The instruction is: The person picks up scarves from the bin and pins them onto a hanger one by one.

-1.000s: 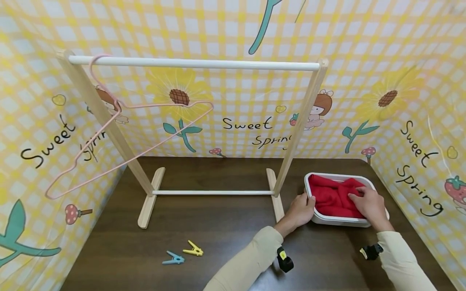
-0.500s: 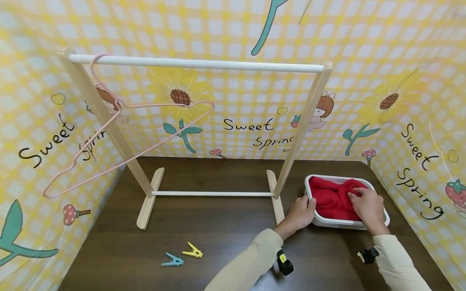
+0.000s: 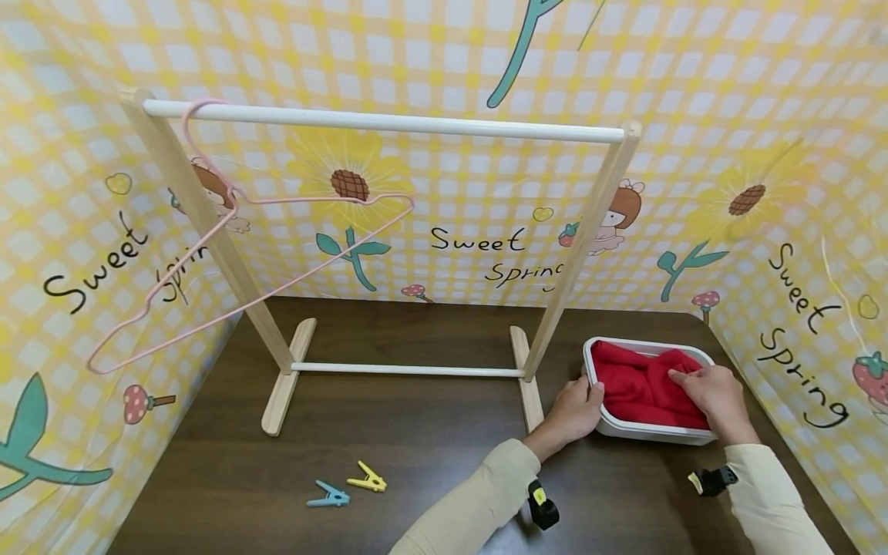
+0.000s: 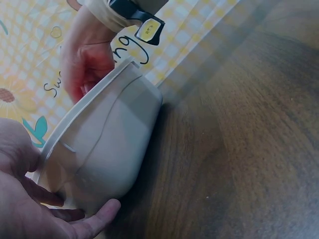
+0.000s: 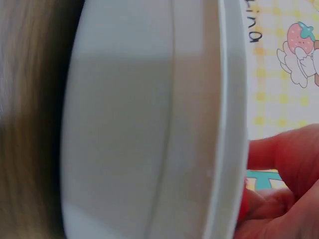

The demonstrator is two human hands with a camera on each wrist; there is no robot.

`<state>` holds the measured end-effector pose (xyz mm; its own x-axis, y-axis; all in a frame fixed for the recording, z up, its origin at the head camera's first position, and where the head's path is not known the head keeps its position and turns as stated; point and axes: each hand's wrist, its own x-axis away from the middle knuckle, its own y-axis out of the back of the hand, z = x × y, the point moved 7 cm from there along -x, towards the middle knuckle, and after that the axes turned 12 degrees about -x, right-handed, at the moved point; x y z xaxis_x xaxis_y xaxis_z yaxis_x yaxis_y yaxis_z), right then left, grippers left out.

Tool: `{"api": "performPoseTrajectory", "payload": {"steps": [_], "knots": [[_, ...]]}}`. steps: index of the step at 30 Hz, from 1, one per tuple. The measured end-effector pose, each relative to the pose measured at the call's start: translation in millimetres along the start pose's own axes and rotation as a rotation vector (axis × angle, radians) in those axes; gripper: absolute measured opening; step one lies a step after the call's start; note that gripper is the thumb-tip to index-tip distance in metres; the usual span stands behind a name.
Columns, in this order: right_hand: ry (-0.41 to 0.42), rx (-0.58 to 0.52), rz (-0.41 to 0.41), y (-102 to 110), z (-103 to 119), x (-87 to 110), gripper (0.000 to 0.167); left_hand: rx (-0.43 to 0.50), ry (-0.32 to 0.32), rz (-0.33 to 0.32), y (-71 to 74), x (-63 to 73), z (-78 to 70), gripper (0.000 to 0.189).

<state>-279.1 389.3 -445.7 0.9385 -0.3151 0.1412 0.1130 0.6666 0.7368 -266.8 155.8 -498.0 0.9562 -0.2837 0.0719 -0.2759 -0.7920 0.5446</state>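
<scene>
In the head view, a white plastic tub (image 3: 655, 433) stands at the right of the table, with a bunched red cloth (image 3: 641, 393) filling it. My left hand (image 3: 574, 410) grips the tub's left end, thumb at the rim; the left wrist view has its fingers (image 4: 94, 219) spread along the outer wall. Over the tub's right end, my right hand (image 3: 718, 397) pinches the cloth, thumb on top. From the right wrist, the tub's wall (image 5: 134, 124) hides most of the cloth, and the curled fingers (image 5: 271, 201) show just past the rim.
A wooden rack with a white top bar (image 3: 388, 120) stands left of the tub. A pink hanger (image 3: 312, 200) hangs near its left end. Blue (image 3: 329, 494) and yellow (image 3: 368, 477) clothespins lie on the table (image 3: 430, 432) in front. Patterned fabric (image 3: 458, 69) surrounds the table.
My right hand has shifted a little to the right over the cloth, toward the tub's right end. My left hand keeps its grip. The head view has shifted slightly.
</scene>
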Motion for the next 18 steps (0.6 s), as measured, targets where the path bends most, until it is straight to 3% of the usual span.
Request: {"api": "performPoseTrajectory", "payload": {"steps": [3, 7, 18], "knots": [[0.017, 0.071, 0.067, -2, 0, -2.9, 0.049, 0.004, 0.004, 0.004, -1.0, 0.7, 0.0, 0.037], [0.041, 0.103, 0.093, -8, -1, -5.6, 0.046, 0.004, 0.018, 0.015, -2.5, 0.6, 0.0, 0.039], [0.097, 0.085, -0.001, -11, 3, -6.5, 0.038, 0.037, -0.003, -0.009, -0.1, -1.8, -2.6, 0.03]]}}
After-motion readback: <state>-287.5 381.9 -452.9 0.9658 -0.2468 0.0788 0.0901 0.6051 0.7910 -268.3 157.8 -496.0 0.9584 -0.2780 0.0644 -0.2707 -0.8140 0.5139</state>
